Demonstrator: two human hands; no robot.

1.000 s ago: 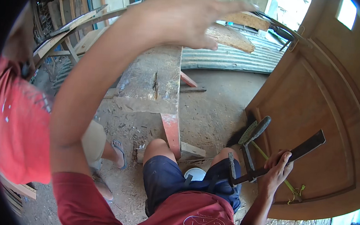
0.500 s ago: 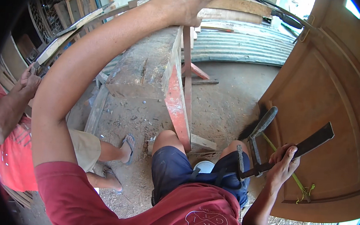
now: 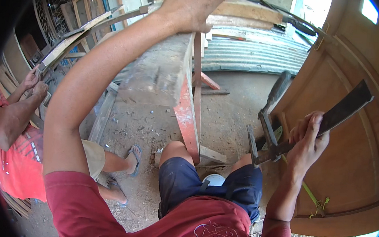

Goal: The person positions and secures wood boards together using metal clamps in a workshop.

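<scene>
My right hand [image 3: 308, 139] is wrapped around the dark metal bar of a bar clamp [image 3: 348, 106]. The clamp's jaws and rounded handle point toward the middle, above my right knee, and its long bar reaches up in front of the wooden door. At the far end of a thick, worn wooden bench top [image 3: 157, 73], my left hand [image 3: 191, 7] lies with fingers stretched out. It is close to a pale wooden board [image 3: 247, 10]; whether it presses on the board or the bench, I cannot tell.
A panelled brown door [image 3: 333, 161] stands close on the right. Red-painted bench legs [image 3: 187, 118] rise before my knees. Corrugated metal sheets [image 3: 252, 54] lie beyond. On the left, a person in a red shirt [image 3: 18, 167] holds a long wooden strip [image 3: 64, 46].
My right hand has lifted the bar clamp up and farther away from my lap. My left hand stays at nearly the same spot, fingers still stretched.
</scene>
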